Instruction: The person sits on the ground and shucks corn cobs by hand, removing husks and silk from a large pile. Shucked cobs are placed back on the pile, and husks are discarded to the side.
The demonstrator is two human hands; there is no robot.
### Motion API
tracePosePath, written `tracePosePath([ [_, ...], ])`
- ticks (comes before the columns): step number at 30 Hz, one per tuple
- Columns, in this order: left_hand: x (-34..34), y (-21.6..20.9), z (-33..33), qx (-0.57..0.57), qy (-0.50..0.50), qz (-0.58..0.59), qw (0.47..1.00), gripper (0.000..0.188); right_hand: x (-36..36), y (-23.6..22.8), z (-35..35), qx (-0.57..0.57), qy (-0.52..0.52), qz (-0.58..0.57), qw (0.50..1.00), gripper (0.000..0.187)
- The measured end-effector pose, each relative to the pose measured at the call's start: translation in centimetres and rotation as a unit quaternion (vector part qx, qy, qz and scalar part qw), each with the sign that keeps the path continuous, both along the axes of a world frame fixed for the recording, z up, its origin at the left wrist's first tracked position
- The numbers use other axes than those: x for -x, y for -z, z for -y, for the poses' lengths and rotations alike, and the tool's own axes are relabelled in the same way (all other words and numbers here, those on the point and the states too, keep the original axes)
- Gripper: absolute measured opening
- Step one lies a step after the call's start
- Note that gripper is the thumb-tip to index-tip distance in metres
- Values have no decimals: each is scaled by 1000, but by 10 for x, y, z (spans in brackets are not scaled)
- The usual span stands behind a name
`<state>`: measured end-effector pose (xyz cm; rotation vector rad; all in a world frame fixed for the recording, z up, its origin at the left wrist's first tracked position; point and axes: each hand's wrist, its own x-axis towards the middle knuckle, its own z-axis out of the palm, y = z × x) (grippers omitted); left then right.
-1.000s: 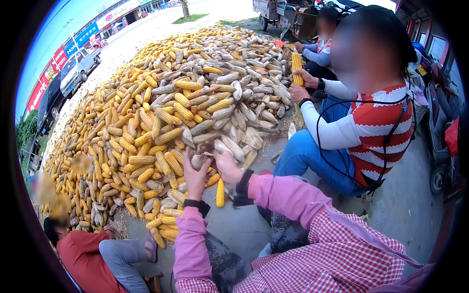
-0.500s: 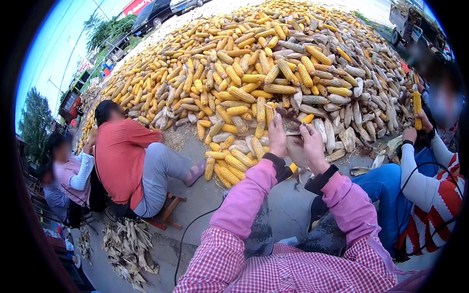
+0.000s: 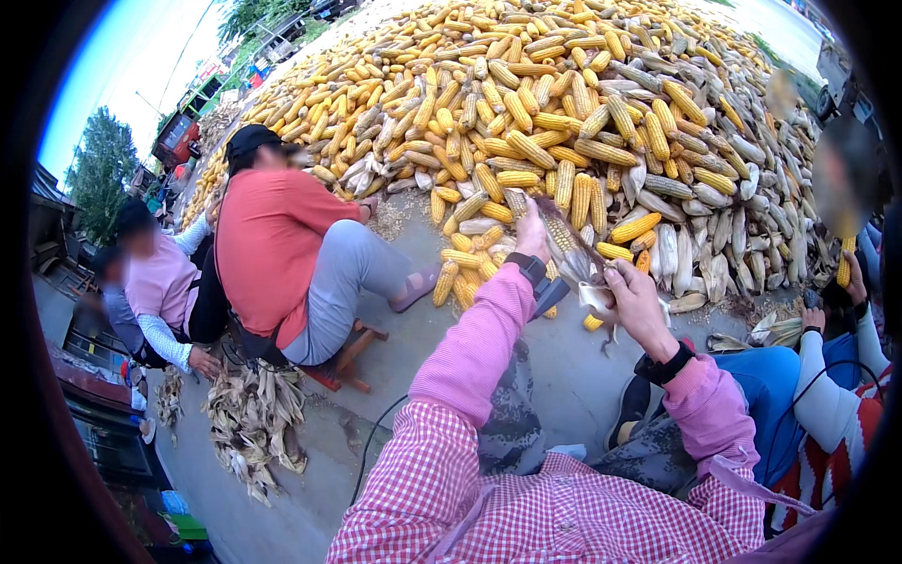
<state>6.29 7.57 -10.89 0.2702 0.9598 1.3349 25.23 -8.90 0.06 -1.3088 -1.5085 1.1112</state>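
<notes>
Between my hands is a partly husked ear of corn (image 3: 562,241), its pale yellow kernels bare along one side and some dark husk along the other. My left hand (image 3: 532,235) is closed around its upper left side. Lower down, my right hand (image 3: 641,308) pinches the pale corn husk (image 3: 598,298), which is folded back from the ear. The fingertips of both hands are partly hidden. Just beyond them rises a big corn pile (image 3: 526,113), mostly bare yellow ears, with ears still in husks on its right.
To my left, a person in a red shirt (image 3: 291,235) sits on a low wooden stool (image 3: 357,357). Behind, a person in pink (image 3: 160,277) reaches toward a heap of husks (image 3: 249,418). Close on my right, another person's blue trouser leg (image 3: 756,376) extends; that person holds an ear (image 3: 845,263).
The husk has come down and kernels now show on the ear in my hands. My view has swung left. The person in pink has lowered an arm toward the husk heap.
</notes>
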Motion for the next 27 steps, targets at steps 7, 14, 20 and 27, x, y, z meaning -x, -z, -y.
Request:
tracePosePath([
  [7, 30, -27, 18, 4, -15, 53, 998, 52, 4, 3, 6, 5, -41, 17, 999, 24],
  [14, 25, -42, 23, -127, -7, -155, 980, 60, -7, 36, -9, 102, -32, -15, 994, 31],
  [20, 12, -51, 44, -236, 76, -434, 866, 63, -5, 32, -10, 63, -26, 252, 965, 44],
  [27, -40, -73, 60, -228, 87, -386, 890, 63, -10, 26, 3, 20, -60, 325, 943, 41],
])
